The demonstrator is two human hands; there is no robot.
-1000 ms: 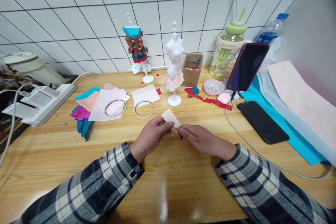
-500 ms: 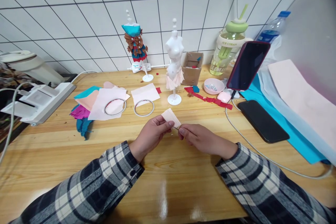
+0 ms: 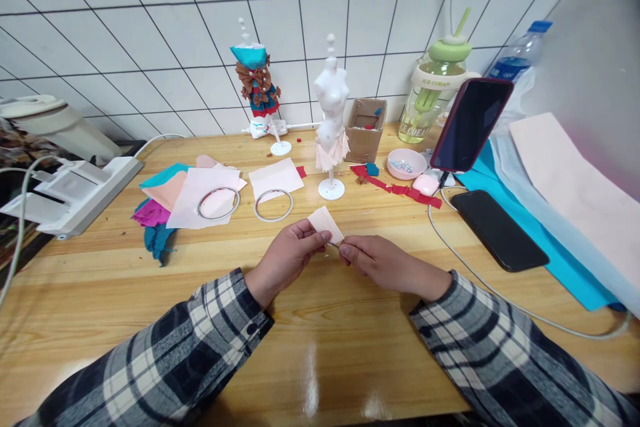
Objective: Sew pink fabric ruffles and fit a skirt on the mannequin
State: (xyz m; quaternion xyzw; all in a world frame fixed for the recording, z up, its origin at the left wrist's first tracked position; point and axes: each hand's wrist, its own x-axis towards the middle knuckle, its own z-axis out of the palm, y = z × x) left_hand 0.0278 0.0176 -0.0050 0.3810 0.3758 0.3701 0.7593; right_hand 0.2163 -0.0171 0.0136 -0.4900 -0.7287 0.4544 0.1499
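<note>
My left hand (image 3: 290, 250) pinches a small piece of pale pink crepe paper (image 3: 325, 223) between thumb and fingers. Against the paper's lower edge lies a thin stick (image 3: 333, 245); my right hand (image 3: 370, 259) is closed round its right end, and the fingers hide most of it. Just beyond both hands stands a small white dress-form mannequin (image 3: 333, 90) with a ruffled pale pink paper skirt (image 3: 332, 150) at its hips. Left of it, a second mannequin (image 3: 257, 77) wears turquoise, brown and red paper pieces with bows.
Two metal rings (image 3: 219, 203) lie on paper sheets (image 3: 183, 203) at left. A cardboard box (image 3: 366, 133), a pink bowl of beads (image 3: 407, 164), red paper strips (image 3: 400, 190), a drink bottle (image 3: 435, 90), a propped phone (image 3: 473, 123) and a flat phone (image 3: 501, 230) stand or lie at right.
</note>
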